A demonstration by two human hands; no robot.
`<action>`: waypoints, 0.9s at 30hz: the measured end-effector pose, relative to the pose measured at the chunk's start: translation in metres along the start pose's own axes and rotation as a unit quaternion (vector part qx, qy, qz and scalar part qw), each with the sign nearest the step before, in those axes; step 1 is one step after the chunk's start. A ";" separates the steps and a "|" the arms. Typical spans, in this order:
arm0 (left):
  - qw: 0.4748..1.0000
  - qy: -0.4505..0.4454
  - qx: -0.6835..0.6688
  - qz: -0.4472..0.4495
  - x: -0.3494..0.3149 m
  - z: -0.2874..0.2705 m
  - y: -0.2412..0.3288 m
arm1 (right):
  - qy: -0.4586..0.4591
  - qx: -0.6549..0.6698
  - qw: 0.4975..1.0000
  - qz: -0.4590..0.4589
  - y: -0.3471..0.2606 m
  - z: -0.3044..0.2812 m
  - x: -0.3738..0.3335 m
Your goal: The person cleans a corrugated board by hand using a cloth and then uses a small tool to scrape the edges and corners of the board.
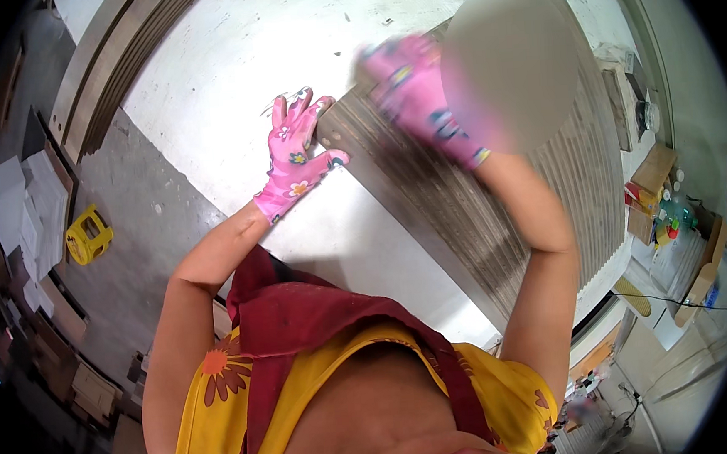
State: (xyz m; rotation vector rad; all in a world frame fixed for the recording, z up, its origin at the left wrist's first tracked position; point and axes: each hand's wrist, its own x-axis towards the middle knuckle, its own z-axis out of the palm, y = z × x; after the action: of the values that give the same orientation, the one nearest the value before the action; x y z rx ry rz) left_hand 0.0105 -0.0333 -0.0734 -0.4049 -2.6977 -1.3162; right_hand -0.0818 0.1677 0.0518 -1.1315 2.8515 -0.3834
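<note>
My left hand, in a pink flowered glove, has its fingers spread. Its fingertips and thumb are at the left corner of a big stack of grey-brown boards, whose many edges show as parallel lines. The end board there has small round holes. Over the upper part of the same stack is my right hand, in a matching glove and smeared by motion. Whether its fingers grip anything does not show. A blurred oval patch beside it hides part of the stack.
The boards lie on a white tabletop. More long brown boards are stacked at the upper left. A yellow plastic stool stands on the grey floor at left, near white sheets. Boxes and a green bottle are at right.
</note>
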 end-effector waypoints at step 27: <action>0.999 -0.038 0.002 0.030 0.004 0.002 0.009 | 0.201 -0.200 0.895 0.345 0.326 -0.046 -0.058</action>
State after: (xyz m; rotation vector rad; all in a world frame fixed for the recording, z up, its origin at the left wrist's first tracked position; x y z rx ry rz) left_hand 0.0092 -0.0260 -0.0673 -0.5416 -2.7263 -1.3056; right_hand -0.2639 0.4459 0.0131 0.0382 3.5312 0.0298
